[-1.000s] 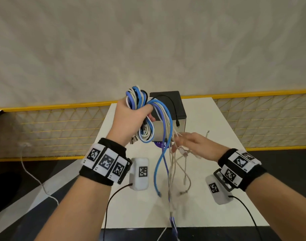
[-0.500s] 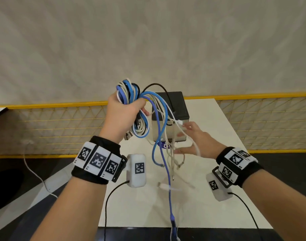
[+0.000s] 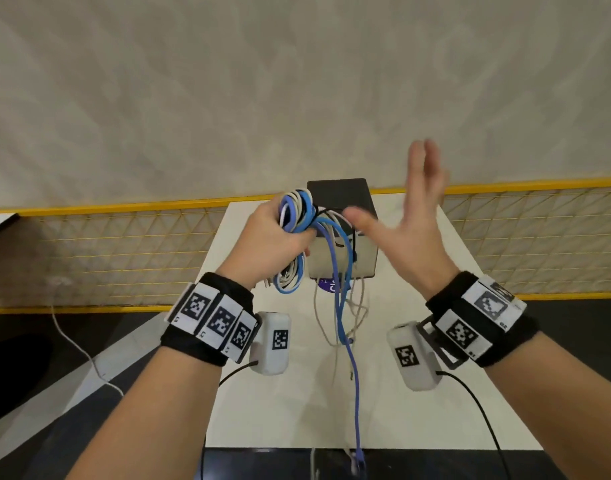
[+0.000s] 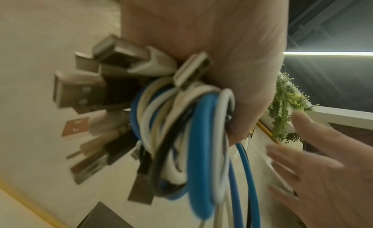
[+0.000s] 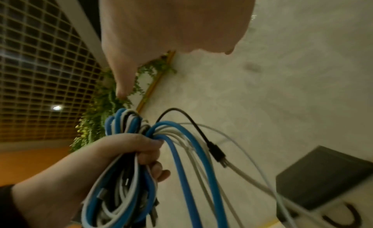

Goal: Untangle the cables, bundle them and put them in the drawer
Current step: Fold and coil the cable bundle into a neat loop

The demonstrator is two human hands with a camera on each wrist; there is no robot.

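Centrally, my left hand gripped the coiled cables, loose ends hanging straight down, while my right hand, fingers spread and empty, hovered just right.

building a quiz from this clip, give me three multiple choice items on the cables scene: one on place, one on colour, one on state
1. Where is the bundle of cables?
A. flat on the white table
B. gripped in the left hand
C. on top of the dark-topped box

2. What colour is the long cable that hangs lowest, past the table's near edge?
A. blue
B. red
C. green

3. How is the right hand?
A. closed round a plug
B. pressed flat on the table
C. raised with fingers spread, holding nothing

Answers:
1 B, the left hand is curled round the looped cables above the white table.
2 A, it trails down blue from the bundle in the head view.
3 C, the right hand is up beside the dark-topped box with nothing in it.
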